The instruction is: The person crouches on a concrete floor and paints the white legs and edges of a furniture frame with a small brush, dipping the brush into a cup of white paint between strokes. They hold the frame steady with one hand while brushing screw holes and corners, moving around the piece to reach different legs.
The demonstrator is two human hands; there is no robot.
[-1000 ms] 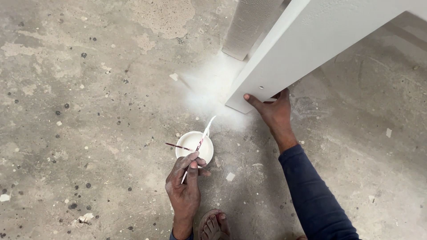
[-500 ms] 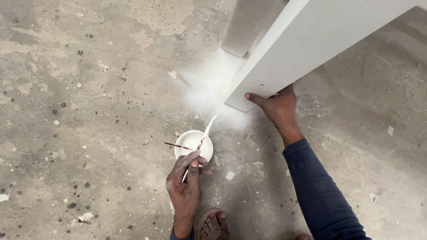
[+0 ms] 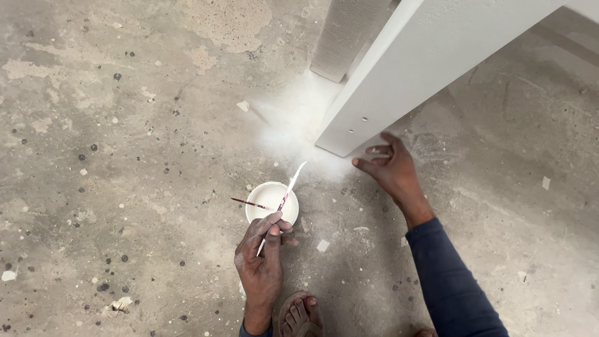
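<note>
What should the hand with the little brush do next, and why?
Probably dip the brush into the white cup. The left hand holds the brush slanted over the cup, bristle end past the rim towards the white panel. The right hand is at the panel's bottom corner, and a second thin brush lies across the cup.

The left hand (image 3: pixel 262 265) reaches forward from the lower edge of the view, back of the hand up, wrist straight; its paint-smeared fingers (image 3: pixel 267 226) are curled together in a pinching grip just this side of the small white bowl (image 3: pixel 272 201). The right hand (image 3: pixel 393 170) lies well to the right of that bowl and a little beyond it, palm down, fingers spread and loosely bent, gripping nothing. Its forearm, in a dark blue sleeve (image 3: pixel 450 281), runs back to the lower right, wrist bare
</note>
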